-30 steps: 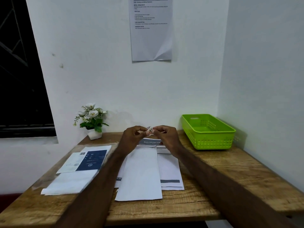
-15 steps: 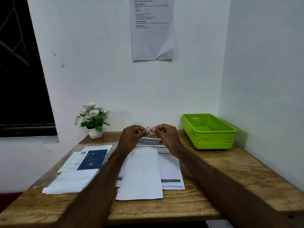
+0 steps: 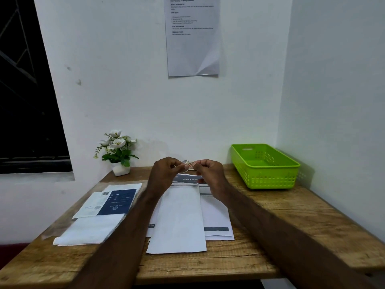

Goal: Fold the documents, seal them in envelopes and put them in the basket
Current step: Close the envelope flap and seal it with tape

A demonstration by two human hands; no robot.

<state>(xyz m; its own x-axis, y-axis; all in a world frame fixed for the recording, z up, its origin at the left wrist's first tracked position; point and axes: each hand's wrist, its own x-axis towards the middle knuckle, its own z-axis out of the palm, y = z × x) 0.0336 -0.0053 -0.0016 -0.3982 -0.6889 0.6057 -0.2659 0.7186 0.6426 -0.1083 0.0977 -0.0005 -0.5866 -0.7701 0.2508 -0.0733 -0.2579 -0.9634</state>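
Rough wooden plank surface (image 3: 291,222) fills the lower frame. Printed white sheet taped to the wall (image 3: 192,36) at 12 o'clock. Green perforated plastic basket (image 3: 268,174) at 2 o'clock, nothing visible inside. White paper documents stacked mid-surface (image 3: 216,215) at 6 o'clock, plain white envelope (image 3: 179,222) lying on top of them. Second pile of papers with a dark blue leaflet (image 3: 118,201) at 8 o'clock. White flowers in a small white pot (image 3: 117,151) at 10 o'clock. Left hand (image 3: 164,174) and right hand (image 3: 210,174) raised above the stack's far end, fingers curled, both pinching one small pale sticker-like piece (image 3: 188,163) between them; can't tell what it is.
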